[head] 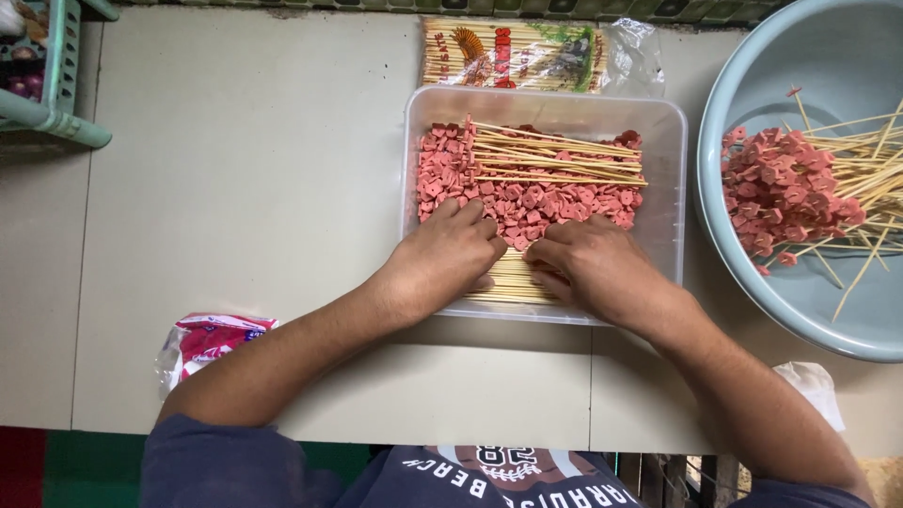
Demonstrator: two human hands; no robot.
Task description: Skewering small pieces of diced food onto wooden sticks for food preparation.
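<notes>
Pale tiled surface (254, 188), seen from above. Clear plastic tub (673, 188) at the far middle edge, filled with small pink sausage slices (527, 199); loose bamboo skewers (555, 155) across the slices, more skewers (508, 282) stacked along the tub's near wall. Left hand (442, 263) and right hand (597, 268) both inside the tub at its near side, fingertips almost meeting over the slices, fingers curled and partly closed. Hard to tell whether anything was pinched between them; grip hidden under the knuckles. Light blue basin (752, 273) at the right edge, holding finished skewers of pink slices (781, 193). Open packet of skewers (517, 56) beyond the tub, at the far edge. Crumpled pink-and-white wrapper (212, 343) near the left forearm. Green rack (56, 103) at the far left corner. Best done, by judgement, with slices picked singly, pierced through the centre, stick held steady and low.
</notes>
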